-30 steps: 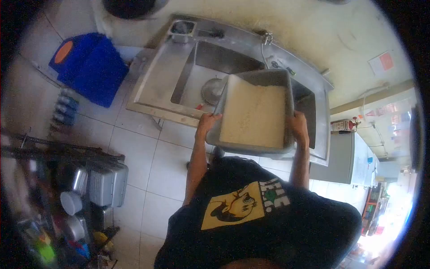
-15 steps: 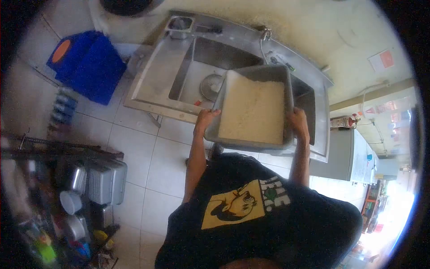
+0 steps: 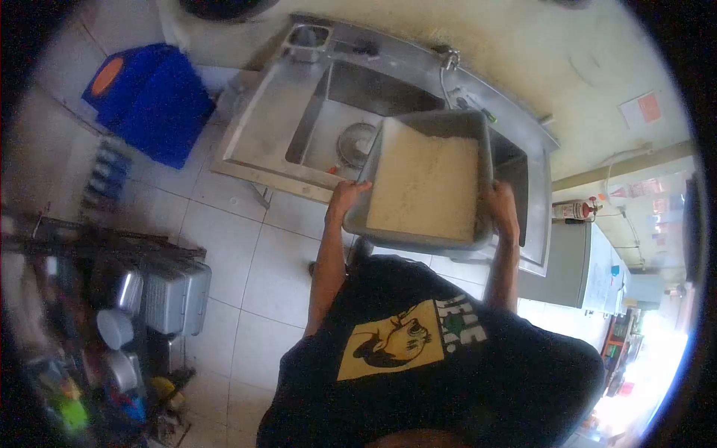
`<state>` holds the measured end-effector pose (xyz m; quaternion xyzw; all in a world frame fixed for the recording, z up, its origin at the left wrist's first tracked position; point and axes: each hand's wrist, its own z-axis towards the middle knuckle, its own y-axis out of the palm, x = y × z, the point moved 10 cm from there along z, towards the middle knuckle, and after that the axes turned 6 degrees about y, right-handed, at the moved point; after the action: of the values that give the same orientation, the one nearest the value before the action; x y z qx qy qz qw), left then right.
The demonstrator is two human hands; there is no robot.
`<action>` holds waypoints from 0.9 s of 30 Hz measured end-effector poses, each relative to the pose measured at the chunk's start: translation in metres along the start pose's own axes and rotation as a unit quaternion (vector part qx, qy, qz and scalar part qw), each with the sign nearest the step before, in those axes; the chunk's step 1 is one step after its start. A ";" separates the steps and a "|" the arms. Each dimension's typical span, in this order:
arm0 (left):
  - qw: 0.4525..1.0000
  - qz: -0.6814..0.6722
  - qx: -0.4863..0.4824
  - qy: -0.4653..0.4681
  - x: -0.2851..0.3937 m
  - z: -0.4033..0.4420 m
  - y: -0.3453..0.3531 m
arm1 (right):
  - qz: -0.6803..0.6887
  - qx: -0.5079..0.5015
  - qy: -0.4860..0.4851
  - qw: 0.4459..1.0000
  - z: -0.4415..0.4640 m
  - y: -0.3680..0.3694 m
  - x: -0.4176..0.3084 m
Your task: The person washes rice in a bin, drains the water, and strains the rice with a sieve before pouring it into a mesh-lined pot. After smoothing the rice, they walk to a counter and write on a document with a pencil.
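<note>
One head-worn camera looks forward and down — wide, dark-rimmed — from close above the shirt (image 3: 455, 373) to the tub (image 3: 411, 240)

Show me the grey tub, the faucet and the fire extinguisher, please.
Grey tub (image 3: 453, 125), head view: inner face of its far wall.
Faucet (image 3: 451, 59), head view: its metal body.
Fire extinguisher (image 3: 573, 210), head view: middle of its cylinder.

Matt tub (image 3: 418, 242), rough grainy contents (image 3: 426, 187), smooth metal sink (image 3: 272, 123), cloth shirt (image 3: 515, 373).

- We wear 1 black shirt (image 3: 515, 381).
- 1 yellow panel (image 3: 392, 343) bears cartoon artwork.
- White lettering (image 3: 470, 333) includes 1 green detail (image 3: 453, 324).
- Our 2 forearms (image 3: 326, 261) are bare.
</note>
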<state>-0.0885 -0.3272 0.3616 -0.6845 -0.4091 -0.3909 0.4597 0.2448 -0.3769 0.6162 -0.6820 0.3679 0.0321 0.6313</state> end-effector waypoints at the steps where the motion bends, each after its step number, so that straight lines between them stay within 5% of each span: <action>1: 0.999 0.029 0.015 0.002 -0.001 0.001 -0.002 | 0.000 0.010 -0.014 1.000 0.002 0.000 -0.001; 4: 0.992 -0.123 0.007 0.038 -0.002 -0.002 0.005 | -0.009 0.003 -0.020 1.000 0.008 -0.002 0.000; 10: 0.999 -0.012 0.021 0.038 -0.019 0.012 0.005 | 0.039 -0.016 -0.022 0.999 0.020 0.007 0.009; 16: 0.994 -0.102 -0.023 -0.011 0.012 -0.017 -0.001 | 0.022 -0.019 0.000 1.000 0.019 0.006 0.001; 20: 0.995 -0.086 -0.042 -0.013 -0.031 0.013 0.018 | -0.008 0.007 -0.026 1.000 0.018 -0.003 -0.012; 22: 0.993 0.026 -0.024 0.110 -0.045 0.038 0.029 | -0.008 0.016 -0.025 1.000 0.017 -0.006 -0.019; 27: 0.995 -0.094 -0.044 -0.008 -0.017 0.015 0.016 | -0.014 -0.011 -0.011 1.000 0.038 0.000 -0.002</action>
<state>-0.0769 -0.3199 0.3372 -0.6658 -0.4574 -0.4445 0.3872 0.2598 -0.3422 0.6099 -0.6936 0.3509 0.0352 0.6281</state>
